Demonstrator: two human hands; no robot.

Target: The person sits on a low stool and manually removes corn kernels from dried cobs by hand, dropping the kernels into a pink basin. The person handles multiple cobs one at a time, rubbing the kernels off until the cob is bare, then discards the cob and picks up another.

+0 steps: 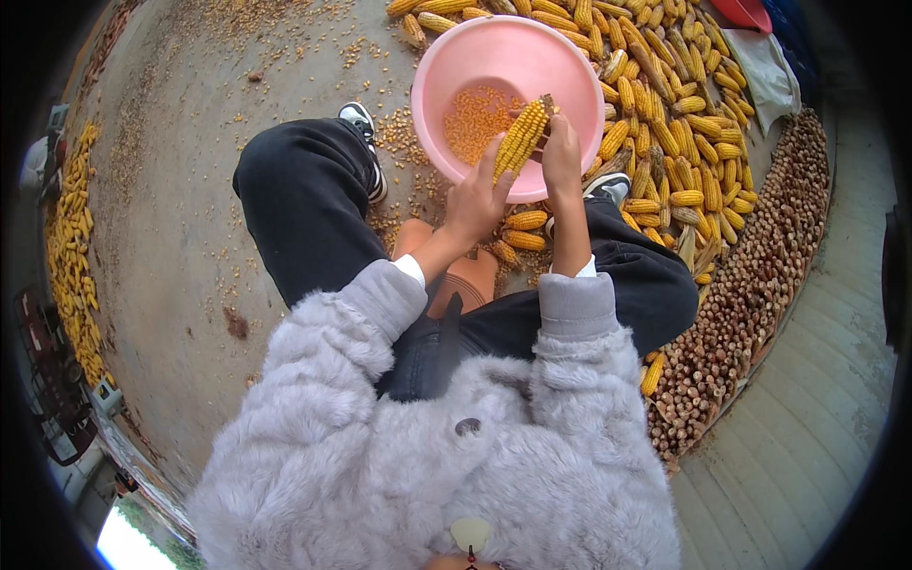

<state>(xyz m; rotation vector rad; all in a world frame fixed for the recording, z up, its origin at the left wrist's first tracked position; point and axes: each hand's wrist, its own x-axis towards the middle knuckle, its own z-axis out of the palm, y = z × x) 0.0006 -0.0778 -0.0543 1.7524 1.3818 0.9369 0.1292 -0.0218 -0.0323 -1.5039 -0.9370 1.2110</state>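
Observation:
A yellow ear of corn point(522, 140) is held tilted over a pink plastic basin point(436, 146), its darker end up and to the right. Around its lower part close the fingers of my left hand point(476, 203). My right hand point(561, 153) is at the upper end, fingers on the ear, some of them hidden behind it. Loose corn kernels point(474, 121) lie in the bottom of the basin. Just below the rim, a few more ears point(526, 219) rest on the floor between my legs.
A large pile of corn ears point(677, 135) spreads right of the basin. Beyond it runs a long bank of stacked bare cobs point(755, 306). Scattered kernels point(402, 135) dot the concrete floor point(178, 214). More ears point(71, 271) line the far left. An orange-brown plastic object point(467, 281) stands between my legs.

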